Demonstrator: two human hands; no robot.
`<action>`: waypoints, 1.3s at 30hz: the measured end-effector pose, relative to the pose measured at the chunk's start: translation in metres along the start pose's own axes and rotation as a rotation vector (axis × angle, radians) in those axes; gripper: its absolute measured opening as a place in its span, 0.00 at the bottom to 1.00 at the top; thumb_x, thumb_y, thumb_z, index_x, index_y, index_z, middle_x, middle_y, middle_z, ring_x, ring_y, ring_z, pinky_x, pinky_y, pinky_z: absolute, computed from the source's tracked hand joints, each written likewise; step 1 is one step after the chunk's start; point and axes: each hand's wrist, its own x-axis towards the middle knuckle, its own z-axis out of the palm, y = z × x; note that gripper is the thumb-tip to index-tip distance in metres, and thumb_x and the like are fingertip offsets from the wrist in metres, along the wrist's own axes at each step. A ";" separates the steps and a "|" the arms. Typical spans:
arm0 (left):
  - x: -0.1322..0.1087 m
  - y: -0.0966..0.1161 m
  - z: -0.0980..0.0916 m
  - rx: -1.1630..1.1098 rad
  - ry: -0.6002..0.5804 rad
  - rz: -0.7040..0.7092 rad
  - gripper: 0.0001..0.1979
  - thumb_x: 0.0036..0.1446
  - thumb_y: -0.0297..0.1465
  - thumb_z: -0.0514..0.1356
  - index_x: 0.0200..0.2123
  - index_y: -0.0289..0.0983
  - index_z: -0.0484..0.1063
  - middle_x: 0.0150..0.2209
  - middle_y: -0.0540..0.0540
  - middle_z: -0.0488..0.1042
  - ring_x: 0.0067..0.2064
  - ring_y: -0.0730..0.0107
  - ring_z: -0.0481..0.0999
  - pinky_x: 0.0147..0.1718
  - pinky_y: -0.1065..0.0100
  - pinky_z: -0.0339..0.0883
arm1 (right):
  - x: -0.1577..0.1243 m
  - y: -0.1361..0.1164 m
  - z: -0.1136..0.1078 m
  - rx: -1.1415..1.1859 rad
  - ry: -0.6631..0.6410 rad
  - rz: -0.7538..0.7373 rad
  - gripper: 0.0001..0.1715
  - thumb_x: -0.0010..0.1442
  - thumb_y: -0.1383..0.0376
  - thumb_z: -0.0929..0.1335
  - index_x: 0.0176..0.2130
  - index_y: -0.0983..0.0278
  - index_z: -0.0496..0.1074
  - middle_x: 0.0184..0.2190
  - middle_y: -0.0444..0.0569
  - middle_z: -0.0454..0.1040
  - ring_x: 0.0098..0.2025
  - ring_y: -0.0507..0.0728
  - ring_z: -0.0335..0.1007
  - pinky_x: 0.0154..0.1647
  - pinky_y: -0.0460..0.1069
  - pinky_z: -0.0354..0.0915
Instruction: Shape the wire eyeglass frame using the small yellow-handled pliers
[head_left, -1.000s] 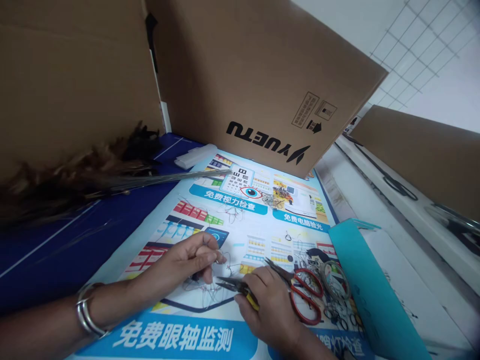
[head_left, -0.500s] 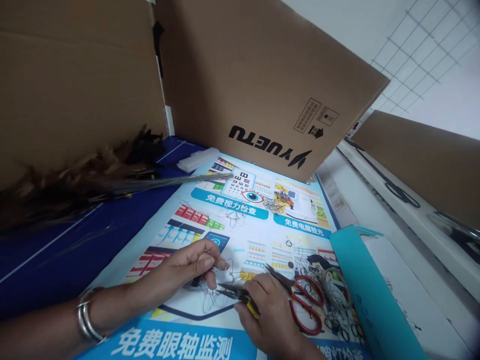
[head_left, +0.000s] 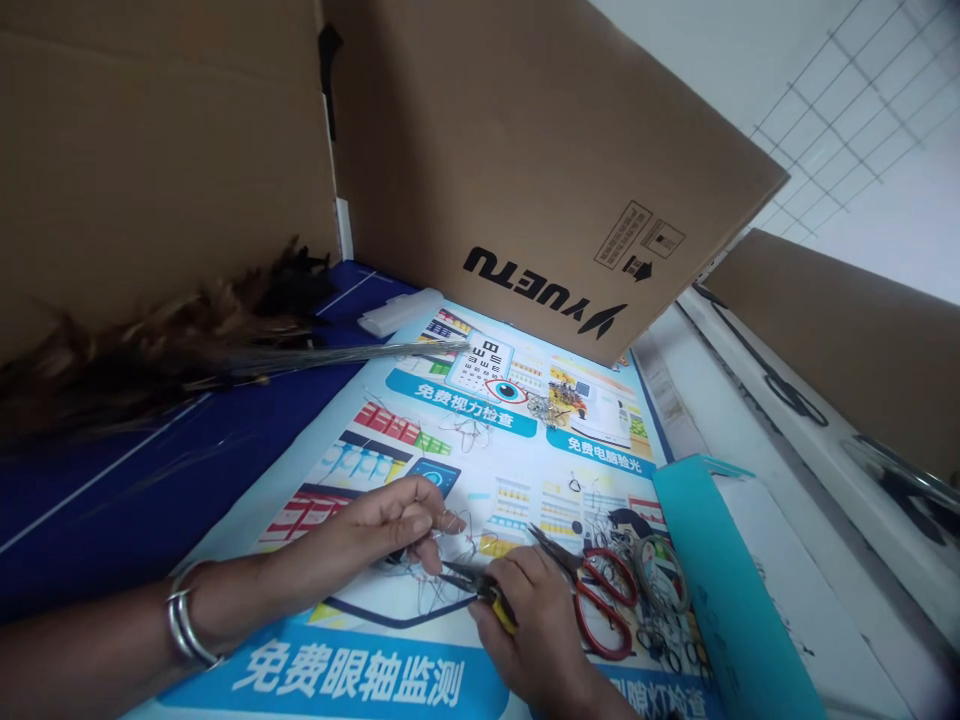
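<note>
My left hand [head_left: 409,522] pinches thin wire [head_left: 466,535] between thumb and fingers above the printed sheet. Fine loops of the wire hang below and to the right of the fingertips. In my right hand [head_left: 531,610] are pliers [head_left: 491,596] with yellow handles, their dark jaws pointing left at the wire beside my left fingertips. Whether the jaws grip a strand is too small to tell. Red-handled scissors [head_left: 604,605] lie just right of my right hand, blades toward the upper left.
A ring-shaped roll [head_left: 661,574] and several small rings [head_left: 673,640] lie right of the scissors, beside a teal box [head_left: 731,590]. Brown feathers [head_left: 172,335] with long wires [head_left: 360,352] lie at left. A large cardboard panel [head_left: 525,150] stands behind.
The view has shifted slightly. My left fingers have moved slightly right, closer to the plier tips. My right hand still holds the pliers in nearly the same place.
</note>
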 end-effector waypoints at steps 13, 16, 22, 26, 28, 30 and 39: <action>0.002 -0.004 -0.002 0.009 0.026 0.017 0.12 0.62 0.41 0.59 0.39 0.38 0.69 0.40 0.42 0.82 0.37 0.62 0.80 0.37 0.65 0.66 | 0.001 0.003 -0.005 0.117 0.100 -0.015 0.09 0.58 0.65 0.67 0.41 0.62 0.71 0.38 0.52 0.73 0.40 0.60 0.69 0.41 0.53 0.68; 0.002 -0.003 0.000 0.012 0.032 0.033 0.10 0.63 0.39 0.59 0.39 0.38 0.70 0.40 0.44 0.82 0.36 0.64 0.79 0.35 0.67 0.64 | 0.003 0.003 -0.007 0.128 0.108 -0.020 0.10 0.58 0.65 0.68 0.42 0.62 0.71 0.38 0.52 0.73 0.40 0.59 0.69 0.42 0.53 0.68; 0.004 -0.003 0.001 0.003 0.051 0.050 0.11 0.61 0.39 0.61 0.38 0.37 0.69 0.35 0.45 0.82 0.34 0.66 0.78 0.33 0.68 0.62 | 0.006 0.002 -0.008 0.115 0.117 -0.007 0.09 0.57 0.65 0.68 0.41 0.62 0.71 0.38 0.51 0.73 0.40 0.59 0.69 0.41 0.52 0.67; 0.006 -0.005 0.000 0.016 0.053 0.057 0.11 0.60 0.39 0.62 0.38 0.37 0.68 0.34 0.45 0.81 0.33 0.66 0.76 0.29 0.69 0.59 | 0.006 0.004 -0.007 0.103 0.099 0.003 0.12 0.58 0.64 0.68 0.44 0.62 0.71 0.40 0.51 0.73 0.41 0.58 0.69 0.43 0.52 0.67; 0.006 -0.005 -0.001 0.031 0.068 0.066 0.11 0.60 0.39 0.62 0.38 0.38 0.68 0.33 0.46 0.81 0.32 0.66 0.76 0.28 0.69 0.59 | 0.006 0.005 -0.006 0.095 0.089 -0.002 0.12 0.59 0.64 0.69 0.44 0.61 0.71 0.40 0.51 0.73 0.42 0.59 0.69 0.43 0.52 0.67; 0.007 -0.005 -0.001 0.045 0.090 0.075 0.10 0.60 0.38 0.61 0.36 0.37 0.69 0.33 0.47 0.80 0.31 0.67 0.75 0.29 0.69 0.60 | 0.006 0.005 -0.005 0.081 0.081 -0.009 0.11 0.59 0.64 0.69 0.44 0.62 0.71 0.40 0.51 0.73 0.42 0.59 0.69 0.43 0.53 0.67; 0.011 -0.008 -0.005 -0.031 0.194 0.054 0.09 0.58 0.38 0.64 0.34 0.38 0.71 0.32 0.48 0.79 0.28 0.70 0.72 0.27 0.70 0.62 | 0.003 0.011 -0.004 0.246 0.176 0.020 0.11 0.62 0.63 0.67 0.45 0.62 0.71 0.41 0.51 0.73 0.44 0.59 0.69 0.46 0.53 0.67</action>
